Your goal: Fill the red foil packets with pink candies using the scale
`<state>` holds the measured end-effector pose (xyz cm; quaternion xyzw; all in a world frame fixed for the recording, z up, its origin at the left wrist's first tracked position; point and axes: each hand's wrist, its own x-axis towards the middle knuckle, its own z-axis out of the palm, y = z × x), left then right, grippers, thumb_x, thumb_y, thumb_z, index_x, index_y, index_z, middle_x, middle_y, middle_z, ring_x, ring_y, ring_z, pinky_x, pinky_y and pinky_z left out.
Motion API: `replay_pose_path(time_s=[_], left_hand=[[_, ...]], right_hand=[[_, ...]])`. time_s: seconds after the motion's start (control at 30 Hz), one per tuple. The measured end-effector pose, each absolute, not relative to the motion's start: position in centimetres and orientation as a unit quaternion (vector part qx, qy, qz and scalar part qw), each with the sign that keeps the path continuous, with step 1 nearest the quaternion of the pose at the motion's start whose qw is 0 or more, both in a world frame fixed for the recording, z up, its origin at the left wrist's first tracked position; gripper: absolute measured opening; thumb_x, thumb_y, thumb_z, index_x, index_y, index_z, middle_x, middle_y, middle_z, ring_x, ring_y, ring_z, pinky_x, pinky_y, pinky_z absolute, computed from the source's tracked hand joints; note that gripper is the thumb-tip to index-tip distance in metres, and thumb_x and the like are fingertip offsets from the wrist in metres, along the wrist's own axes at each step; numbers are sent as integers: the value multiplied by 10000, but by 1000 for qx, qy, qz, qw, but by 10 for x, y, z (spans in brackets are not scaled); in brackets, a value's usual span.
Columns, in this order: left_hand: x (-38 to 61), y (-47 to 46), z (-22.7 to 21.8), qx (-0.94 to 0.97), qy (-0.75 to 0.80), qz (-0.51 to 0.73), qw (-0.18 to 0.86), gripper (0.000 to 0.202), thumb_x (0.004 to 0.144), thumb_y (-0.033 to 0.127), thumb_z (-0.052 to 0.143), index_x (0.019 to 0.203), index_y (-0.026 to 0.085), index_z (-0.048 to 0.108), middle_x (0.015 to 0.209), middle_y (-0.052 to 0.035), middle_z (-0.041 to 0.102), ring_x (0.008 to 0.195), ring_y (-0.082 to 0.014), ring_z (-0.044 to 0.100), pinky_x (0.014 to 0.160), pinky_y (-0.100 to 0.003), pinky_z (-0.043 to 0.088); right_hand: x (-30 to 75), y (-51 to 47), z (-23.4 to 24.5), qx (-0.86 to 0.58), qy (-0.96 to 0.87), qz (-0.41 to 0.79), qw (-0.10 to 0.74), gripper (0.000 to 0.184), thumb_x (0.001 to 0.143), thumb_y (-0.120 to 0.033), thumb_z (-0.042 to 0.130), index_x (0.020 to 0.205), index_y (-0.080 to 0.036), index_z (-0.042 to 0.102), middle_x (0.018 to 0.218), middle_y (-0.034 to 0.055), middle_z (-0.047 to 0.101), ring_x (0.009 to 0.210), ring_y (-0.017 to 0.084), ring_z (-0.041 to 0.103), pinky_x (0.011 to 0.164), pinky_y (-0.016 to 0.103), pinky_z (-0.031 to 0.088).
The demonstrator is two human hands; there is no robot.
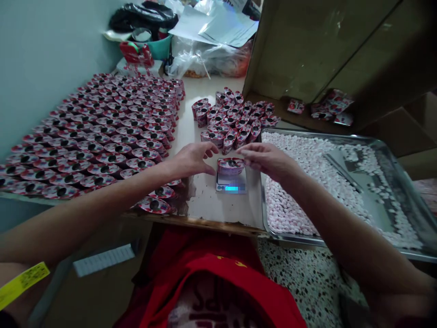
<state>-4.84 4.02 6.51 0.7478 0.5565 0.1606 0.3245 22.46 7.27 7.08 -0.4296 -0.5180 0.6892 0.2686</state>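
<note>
A small oval tin (231, 166), printed red and white with a dark opening on top, sits on a compact digital scale (221, 187) whose blue display is lit. My left hand (195, 159) is just left of the tin, thumb and fingers apart with nothing between them. On the tin's other side, my right hand (268, 159) has its fingertips pinched together near the rim. Whatever that pinch holds, if anything, is too small to make out. Beyond both hands stands a loose group of similar tins (230, 119).
Many tins (118, 148) stand in close rows on the left. A metal tray (262, 200) of small pale tablets (290, 200), with a flat metal scraper (343, 173), lies at right. A large cardboard box (297, 50) stands behind it. Plastic bags (211, 59) and a teal basin (160, 47) are at the back.
</note>
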Motion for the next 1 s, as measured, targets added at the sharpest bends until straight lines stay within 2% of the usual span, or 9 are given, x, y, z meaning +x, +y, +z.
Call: replay_pose_path(time_s=[0.07,0.13,0.2,0.3,0.4,0.47,0.6,0.73,1.0], left_hand=[[-53,40,67,742,549,178,340,626,658,430,905,1212,211,713,1051,-66,743,1017,-262,704,930,-406,562],[-56,41,68,736,542,194,355,622,676,469,891,1211,207,711,1047,-71,738,1017,-261,696,921,-407,559],[-56,44,68,733,538,203,365,622,681,500,880,1201,203,710,1035,-72,731,1011,-259,691,914,-401,554],[-48,46,66,737,532,188,372,625,682,516,868,1199,204,708,1034,-69,725,1010,-262,690,900,-389,546],[-37,47,65,751,530,153,363,644,673,498,871,1230,226,698,1059,-60,729,1028,-275,692,895,-376,539],[-36,46,64,762,532,132,344,676,650,489,885,1248,242,690,1068,-55,732,1028,-279,694,891,-368,537],[-51,45,61,763,544,113,331,737,651,520,877,1298,236,665,1115,-73,735,1070,-291,697,924,-379,541],[-67,45,57,745,562,111,342,744,663,523,865,1305,209,663,1138,-95,733,1088,-300,700,942,-398,550],[-58,47,59,748,541,134,360,694,689,496,856,1286,193,673,1130,-93,733,1102,-290,695,978,-410,544]], right_hand=[[247,75,74,-453,-429,712,322,202,743,-161,871,891,-163,734,706,9,640,507,59,408,412,167,311],[269,77,76,-493,-364,699,370,232,711,-46,798,899,-154,716,738,24,653,542,65,471,441,152,381],[283,75,76,-520,-345,681,384,268,702,-5,726,938,-133,729,740,40,656,569,78,518,470,157,424],[280,67,79,-512,-393,677,354,242,743,-45,719,973,-117,742,738,54,662,547,81,497,463,183,396],[256,60,84,-484,-484,661,310,187,804,-145,777,981,-167,719,721,42,677,528,91,471,464,208,341],[237,58,87,-462,-540,644,282,163,826,-216,816,913,-202,679,677,25,671,523,100,464,470,216,312],[212,62,90,-426,-624,613,231,246,865,-336,831,784,-210,636,608,5,634,503,95,416,473,227,266],[205,68,89,-429,-665,575,208,230,854,-315,822,772,-185,652,613,-12,608,537,95,437,501,235,280],[203,69,92,-424,-646,600,208,210,800,-322,830,816,-162,695,653,-17,606,590,101,472,539,246,304]])
